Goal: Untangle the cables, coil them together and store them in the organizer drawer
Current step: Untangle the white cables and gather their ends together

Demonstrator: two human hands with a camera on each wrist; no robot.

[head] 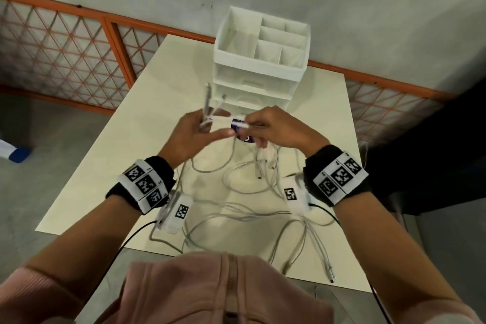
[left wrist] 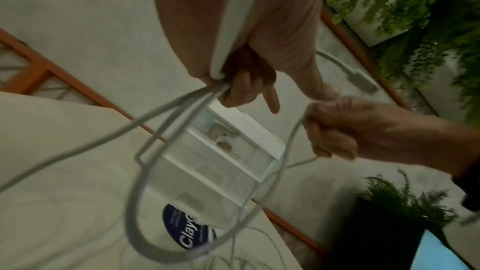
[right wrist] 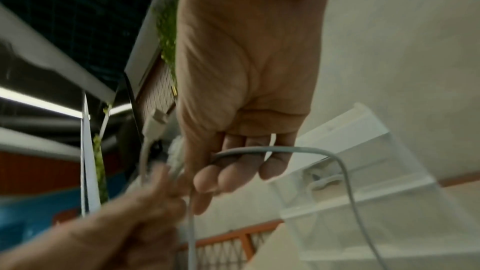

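Several white cables [head: 249, 192] lie tangled on the pale table [head: 147, 102]. My left hand [head: 210, 125] grips a bunch of cable strands, and their plug ends [head: 207, 97] stick up above it. In the left wrist view a loop [left wrist: 145, 202] hangs down from that hand [left wrist: 233, 83]. My right hand [head: 249, 126] pinches one cable right beside the left hand. In the right wrist view that cable [right wrist: 259, 148] runs across my curled fingers [right wrist: 228, 174]. The white organizer [head: 260, 60] stands just behind both hands with its drawers closed.
A round blue label [head: 240, 131] lies on the table under my hands, in front of the organizer. Loose cable ends [head: 328, 268] reach the near right table edge. An orange mesh fence [head: 79, 55] runs behind the table. A dark object [head: 434, 152] stands at the right.
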